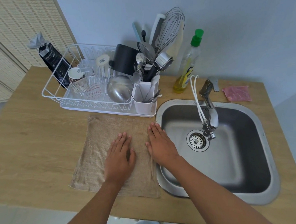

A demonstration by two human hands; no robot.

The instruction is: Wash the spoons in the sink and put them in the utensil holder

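Note:
Both hands lie flat, palms down, on a beige towel [100,153] spread on the counter left of the sink. My left hand [120,155] and my right hand [158,143] hold nothing, fingers slightly apart. The steel sink [239,157] holds no spoons that I can see; its drain strainer [197,141] sits under the faucet [210,109]. The white utensil holder [145,101] at the dish rack's right end holds several spoons [139,60], a whisk and other utensils.
A white dish rack [86,92] carries glasses, a mug, a steel bowl [120,88] and a black pot. A dish soap bottle [186,66] stands behind the sink. A pink cloth [236,93] lies at the back right. A dark bag [52,58] stands behind the rack.

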